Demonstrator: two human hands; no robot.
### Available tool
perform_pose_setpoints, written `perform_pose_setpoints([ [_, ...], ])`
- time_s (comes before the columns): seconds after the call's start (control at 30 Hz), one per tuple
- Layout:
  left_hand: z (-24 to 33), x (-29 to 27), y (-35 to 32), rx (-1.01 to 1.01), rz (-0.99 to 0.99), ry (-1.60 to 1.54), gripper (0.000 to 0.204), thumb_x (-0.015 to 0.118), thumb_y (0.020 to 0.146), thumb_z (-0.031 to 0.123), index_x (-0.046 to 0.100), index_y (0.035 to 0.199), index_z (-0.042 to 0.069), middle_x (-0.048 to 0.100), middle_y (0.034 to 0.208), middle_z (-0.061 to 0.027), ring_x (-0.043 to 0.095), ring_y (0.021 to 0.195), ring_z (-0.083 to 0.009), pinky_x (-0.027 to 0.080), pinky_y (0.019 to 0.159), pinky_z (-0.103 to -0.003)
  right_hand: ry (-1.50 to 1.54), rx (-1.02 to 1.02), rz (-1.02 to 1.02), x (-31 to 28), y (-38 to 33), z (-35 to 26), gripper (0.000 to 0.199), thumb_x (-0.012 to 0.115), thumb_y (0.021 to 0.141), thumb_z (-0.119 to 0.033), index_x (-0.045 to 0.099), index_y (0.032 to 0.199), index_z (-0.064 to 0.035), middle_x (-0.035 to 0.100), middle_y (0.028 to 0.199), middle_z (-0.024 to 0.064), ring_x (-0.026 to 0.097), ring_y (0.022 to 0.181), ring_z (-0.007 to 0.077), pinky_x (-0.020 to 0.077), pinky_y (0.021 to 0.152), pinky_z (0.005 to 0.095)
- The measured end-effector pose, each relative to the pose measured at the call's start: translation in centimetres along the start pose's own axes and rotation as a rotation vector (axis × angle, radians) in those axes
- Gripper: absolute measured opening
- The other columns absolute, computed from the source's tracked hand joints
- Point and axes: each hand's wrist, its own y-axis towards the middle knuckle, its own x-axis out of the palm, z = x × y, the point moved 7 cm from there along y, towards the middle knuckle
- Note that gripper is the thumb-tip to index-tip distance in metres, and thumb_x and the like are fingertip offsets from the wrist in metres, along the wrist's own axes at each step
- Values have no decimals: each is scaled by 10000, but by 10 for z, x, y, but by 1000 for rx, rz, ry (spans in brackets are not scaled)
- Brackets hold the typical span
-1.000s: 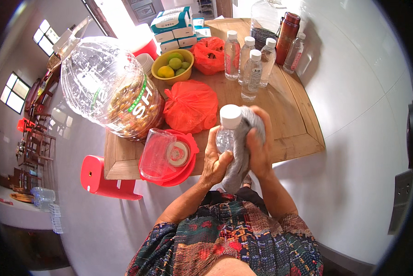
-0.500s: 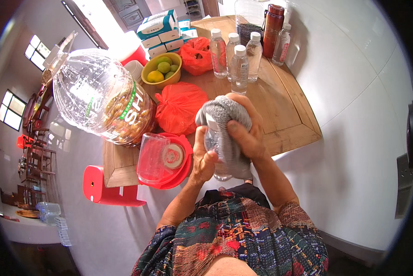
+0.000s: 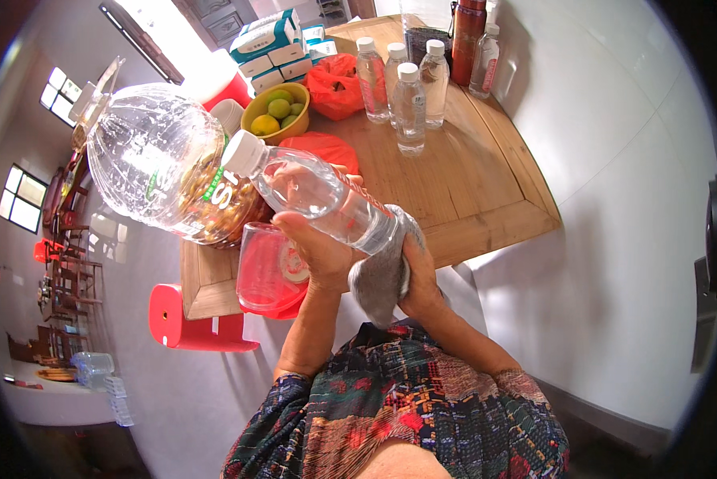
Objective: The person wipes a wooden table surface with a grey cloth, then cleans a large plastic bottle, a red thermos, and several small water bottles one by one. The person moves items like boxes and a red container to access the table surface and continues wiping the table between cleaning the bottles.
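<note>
A clear water bottle (image 3: 310, 188) with a white cap lies tilted in front of me, its cap toward the upper left and its base toward my right. My left hand (image 3: 320, 254) is wrapped around the bottle's body from beneath, thumb on the near side. A grey cloth (image 3: 381, 279) covers the bottle's base and hangs down below it. My right hand (image 3: 422, 278) grips this cloth and presses it to the base; part of its fingers is hidden behind the cloth.
Several capped clear bottles (image 3: 410, 112) stand on the wooden table (image 3: 486, 180), near a red-brown flask (image 3: 469, 40). Left are a large plastic jar (image 3: 163, 160), a yellow bowl of green and yellow fruit (image 3: 303, 124), red bags (image 3: 334, 96) and tissue packs (image 3: 267, 40). A red stool (image 3: 203, 323) stands below.
The bottle has swung from roughly upright to tilted, cap now pointing upper left. The cloth has gone from around its upper part to its base. The view has shifted slightly.
</note>
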Motion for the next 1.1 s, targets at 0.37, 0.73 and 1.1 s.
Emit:
perform_pose_setpoints([
  [0.37, -16, -15, -15, 239, -6, 79, 949, 533, 647, 822, 347, 1294, 153, 533, 1105, -136, 584, 951, -268, 508, 789, -413, -516, 18, 88, -22, -4, -17, 352, 602, 910, -291, 561, 1126, -16, 641, 979, 66, 626, 812, 199, 508, 708, 304],
  [0.73, -61, -45, -46, 80, -41, 200, 958, 596, 776, 677, 269, 1358, -11, 486, 1219, -110, 473, 1128, -197, 414, 939, -323, -1176, -960, -167, 65, -27, -74, 501, 677, 811, -199, 466, 1193, 48, 476, 1166, 257, 474, 1027, 398, 394, 891, 472],
  [1.1, -86, -33, -68, -397, -553, 73, 953, 610, 786, 648, 292, 1413, 5, 434, 1331, -96, 390, 1227, -174, 312, 1038, -323, -293, -100, -745, 108, 27, -99, 529, 730, 719, -149, 529, 1184, 3, 611, 1064, 123, 589, 974, 195, 468, 844, 318],
])
